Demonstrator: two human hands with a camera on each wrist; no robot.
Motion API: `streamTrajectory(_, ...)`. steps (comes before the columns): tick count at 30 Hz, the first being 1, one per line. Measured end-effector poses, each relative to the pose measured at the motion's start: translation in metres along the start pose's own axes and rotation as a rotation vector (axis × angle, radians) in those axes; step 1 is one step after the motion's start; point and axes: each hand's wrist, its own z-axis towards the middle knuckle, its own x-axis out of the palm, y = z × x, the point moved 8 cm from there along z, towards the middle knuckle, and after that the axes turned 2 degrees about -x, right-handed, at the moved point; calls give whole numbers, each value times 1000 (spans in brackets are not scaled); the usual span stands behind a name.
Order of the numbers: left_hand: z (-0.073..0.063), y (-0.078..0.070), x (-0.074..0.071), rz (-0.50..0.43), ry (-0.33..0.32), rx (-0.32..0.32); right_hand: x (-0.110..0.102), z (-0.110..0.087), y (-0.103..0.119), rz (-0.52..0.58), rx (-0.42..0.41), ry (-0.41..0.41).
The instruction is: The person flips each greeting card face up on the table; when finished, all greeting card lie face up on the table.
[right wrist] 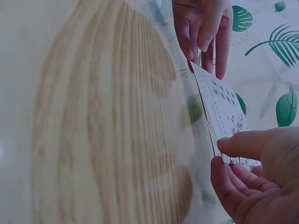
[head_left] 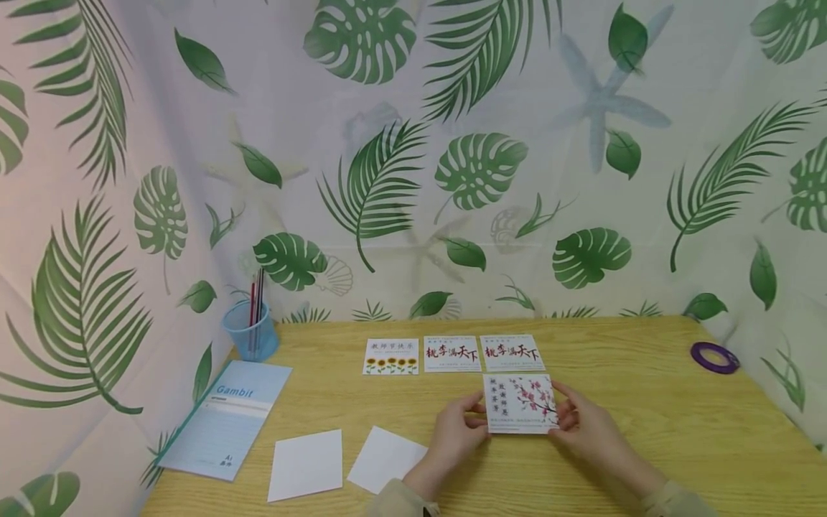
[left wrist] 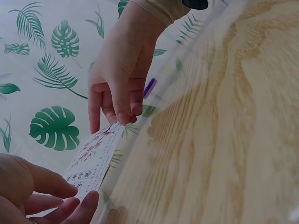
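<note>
A white card with pink blossoms and dark characters [head_left: 520, 404] is held between both hands, lifted off the table in the wrist views. My left hand [head_left: 457, 434] pinches its left edge. At the opposite edge, my right hand [head_left: 591, 431] grips the card between thumb and fingers, as the right wrist view shows. Whether it is one card or a thin stack, I cannot tell. Just behind it lie a sunflower card [head_left: 390, 357] and two cards with red characters, one in the middle [head_left: 450, 354] and one on the right [head_left: 512, 352], in a row.
Two blank white cards, one flat at left [head_left: 306, 465] and one partly behind my left forearm [head_left: 384, 459], lie in front. A blue notebook [head_left: 226, 416] and a blue pen cup [head_left: 252, 334] stand left. A purple tape ring [head_left: 714, 357] lies far right. Leaf-patterned cloth [head_left: 413, 179] encloses the table.
</note>
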Motion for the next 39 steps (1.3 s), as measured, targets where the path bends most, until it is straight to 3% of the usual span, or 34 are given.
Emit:
streamTrajectory(7,2,1,9,-9,46,-13,-6,1,-5,-58,-13,2)
streamTrajectory(16,4,4,12,52,63,-27,-7,5,-5,-72,-34,-2)
streamTrajectory(27,8,0,20,151,121,-42,-9,8,-11,-78,19,18)
streamTrajectory(39,6,-7,23,175,140,3,-7,20,-20,-108,69,81)
